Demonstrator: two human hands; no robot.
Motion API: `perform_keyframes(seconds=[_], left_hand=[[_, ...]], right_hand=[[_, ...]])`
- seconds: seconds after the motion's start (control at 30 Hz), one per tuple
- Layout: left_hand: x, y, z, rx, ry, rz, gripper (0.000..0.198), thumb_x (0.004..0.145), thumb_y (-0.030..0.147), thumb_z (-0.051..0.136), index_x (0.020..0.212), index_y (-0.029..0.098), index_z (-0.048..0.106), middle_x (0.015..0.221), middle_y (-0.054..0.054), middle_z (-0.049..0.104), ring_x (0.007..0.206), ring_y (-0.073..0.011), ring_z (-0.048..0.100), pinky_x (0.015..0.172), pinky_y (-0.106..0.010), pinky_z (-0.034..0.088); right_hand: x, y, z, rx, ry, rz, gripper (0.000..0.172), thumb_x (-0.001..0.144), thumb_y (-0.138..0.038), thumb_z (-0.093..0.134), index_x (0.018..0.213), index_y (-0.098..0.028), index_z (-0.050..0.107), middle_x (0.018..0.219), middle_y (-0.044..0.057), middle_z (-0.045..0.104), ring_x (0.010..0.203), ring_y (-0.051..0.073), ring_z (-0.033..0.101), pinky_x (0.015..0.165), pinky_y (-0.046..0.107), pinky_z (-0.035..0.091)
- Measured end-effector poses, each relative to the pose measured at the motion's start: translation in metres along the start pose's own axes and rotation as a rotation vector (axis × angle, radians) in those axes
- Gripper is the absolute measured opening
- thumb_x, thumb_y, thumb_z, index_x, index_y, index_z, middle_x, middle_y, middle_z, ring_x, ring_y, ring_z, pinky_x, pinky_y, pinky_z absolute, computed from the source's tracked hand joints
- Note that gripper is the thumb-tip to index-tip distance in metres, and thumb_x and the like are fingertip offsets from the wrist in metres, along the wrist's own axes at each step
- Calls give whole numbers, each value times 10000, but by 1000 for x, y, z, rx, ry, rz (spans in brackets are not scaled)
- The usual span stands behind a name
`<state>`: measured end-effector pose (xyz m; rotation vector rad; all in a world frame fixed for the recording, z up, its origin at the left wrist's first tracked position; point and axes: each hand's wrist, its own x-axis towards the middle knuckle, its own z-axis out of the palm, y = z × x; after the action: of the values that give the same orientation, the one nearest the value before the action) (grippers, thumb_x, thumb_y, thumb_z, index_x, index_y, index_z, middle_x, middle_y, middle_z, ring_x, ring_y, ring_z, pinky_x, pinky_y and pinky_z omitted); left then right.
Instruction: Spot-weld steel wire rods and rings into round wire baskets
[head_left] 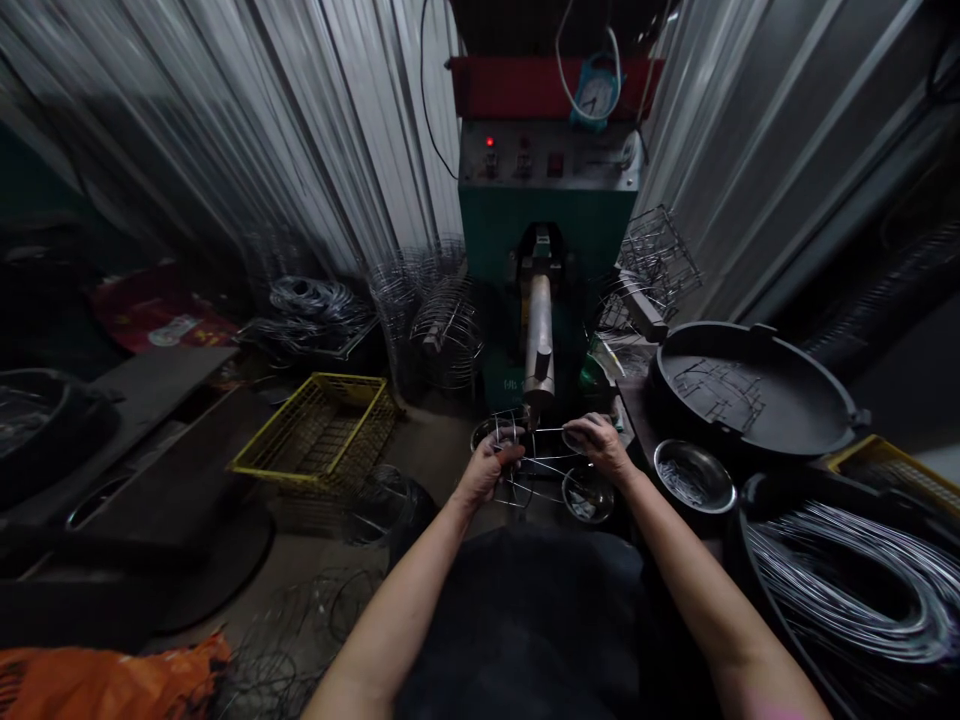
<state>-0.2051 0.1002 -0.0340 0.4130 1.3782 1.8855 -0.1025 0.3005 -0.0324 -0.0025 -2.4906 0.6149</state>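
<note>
Metal wire, thin and bare, is forming the open wire frame (546, 465) that a person is holding just in front of and below the arm of the green spot welder (540, 315). Toward the welder's left, the left hand (492, 466) is clasping one end of it, thumb pressing over the wires; toward the welder's right, the right hand (596, 442) is apparently pinching the end of an upper wire between bunched fingertips, although dimness is hiding the exact contact. Such a piece is probably weighing little, with wires behaving stiffly but springily, and bending if forced. Smooth metal may be feeling slippery, so the crossings are likely offering surer holds than the plain middle lengths or any poking ends. To the welder's left, a yellow wire basket (274, 476) is standing; to its right, a large wire coil (847, 610) is lying.
</note>
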Motion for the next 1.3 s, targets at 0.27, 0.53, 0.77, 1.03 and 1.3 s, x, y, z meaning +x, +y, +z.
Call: perform_keyframes(seconds=[0.27,0.53,0.77,1.03,1.3], left_hand=[[1,2,-3,36,-7,-28,475,568,314,701,994,173,544,553,56,506,408,-45,464,320,-135,201],[-3,4,0,45,2,-51,470,562,290,707,986,179,537,532,67,506,379,-35,443,308,-125,209],[-4,4,2,56,16,-53,474,552,281,714,979,179,535,551,73,510,387,-28,452,313,-117,227],[-2,2,0,58,8,-49,464,573,291,704,985,173,529,539,64,522,374,-29,426,303,-118,208],[-2,1,2,47,18,-43,495,548,309,716,990,177,536,511,69,507,378,-40,442,301,-125,196]], right_hand=[[-28,50,-14,-67,-162,199,249,798,-144,402,984,-205,556,830,46,622,737,160,564,649,257,418],[-37,57,1,32,-62,253,248,727,-67,359,829,-175,558,720,31,558,661,139,519,625,246,405],[-39,57,2,21,-75,275,265,698,-32,365,820,-184,543,728,18,541,684,126,503,640,218,386],[-39,52,1,33,-60,244,239,735,-44,352,781,-179,544,701,11,544,654,118,504,609,216,392],[-33,22,-18,-46,30,297,282,770,-97,424,1007,-195,542,941,66,573,862,173,542,749,308,438]])
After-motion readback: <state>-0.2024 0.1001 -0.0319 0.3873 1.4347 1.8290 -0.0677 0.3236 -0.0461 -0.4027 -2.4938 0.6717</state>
